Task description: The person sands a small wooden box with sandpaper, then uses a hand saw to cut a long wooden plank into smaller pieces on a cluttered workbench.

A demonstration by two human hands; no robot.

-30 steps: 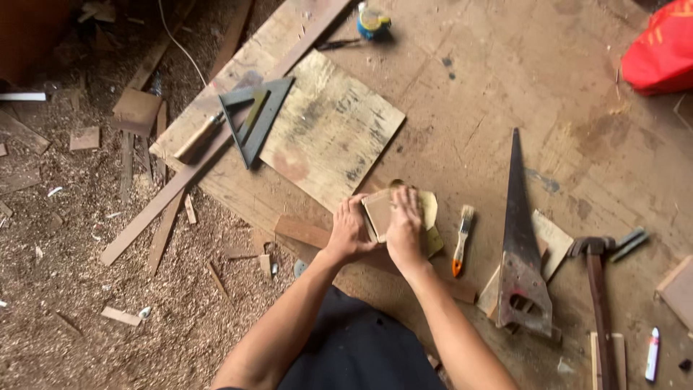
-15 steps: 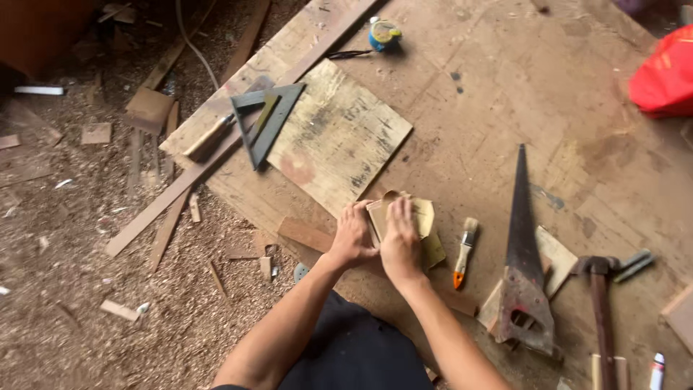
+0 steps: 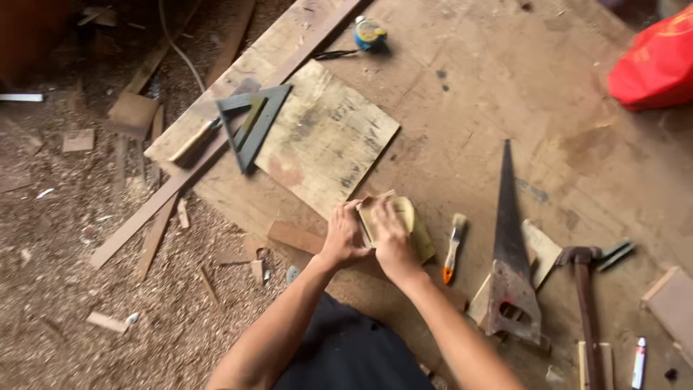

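Both of my hands rest on a small pale wooden piece (image 3: 406,214) lying on the wooden work surface (image 3: 469,108). My left hand (image 3: 344,236) grips its left edge. My right hand (image 3: 390,239) presses down on top of it, fingers curled over what looks like a yellowish sheet wrapped around the piece. A small paintbrush with an orange handle (image 3: 454,245) lies just to the right of my hands.
A handsaw (image 3: 510,253) lies right of the brush, over a wedge-shaped offcut (image 3: 540,249). A claw hammer (image 3: 586,303) is further right. A plywood square (image 3: 325,137) and a dark triangular square (image 3: 253,123) lie behind. Red bag (image 3: 653,65) far right. Sawdust and scraps cover the ground (image 3: 72,289) on the left.
My hands and the wooden piece have stayed together with only small shifts; the view has drifted slightly.
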